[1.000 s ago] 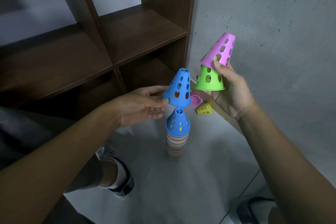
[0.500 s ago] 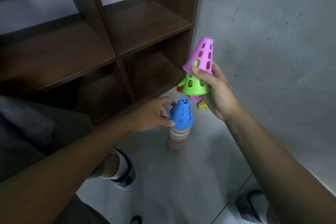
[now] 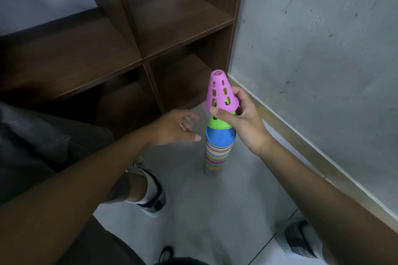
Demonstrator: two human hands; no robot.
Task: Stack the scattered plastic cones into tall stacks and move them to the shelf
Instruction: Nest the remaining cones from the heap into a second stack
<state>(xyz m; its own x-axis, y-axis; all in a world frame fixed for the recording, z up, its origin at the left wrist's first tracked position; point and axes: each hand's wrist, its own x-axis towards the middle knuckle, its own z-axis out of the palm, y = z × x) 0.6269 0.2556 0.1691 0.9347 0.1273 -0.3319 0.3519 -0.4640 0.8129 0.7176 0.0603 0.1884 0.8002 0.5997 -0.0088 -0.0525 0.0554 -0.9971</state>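
Cones are what I am gathering, and the striped stack (image 3: pixel 216 153) stands upright on the grey floor (image 3: pixel 193 211), just in front of the wooden shelf (image 3: pixel 172 34), with a blue cone (image 3: pixel 219 136) as its top layer. My right hand (image 3: pixel 243 120) pinches the rim of a pink cone (image 3: pixel 220 94) between thumb and fingers; a green cone (image 3: pixel 218 123) is nested under it and sits right at the top of the stack, though I cannot tell whether it is fully seated. My left hand (image 3: pixel 174 128) hovers just beside the stack, fingers spread and relaxed, holding nothing. To do this well, I judge I should keep the pair plumb over the stack, lower straight down, and let go only once the rims meet evenly. The left hand could steady the tall column if it rocks.
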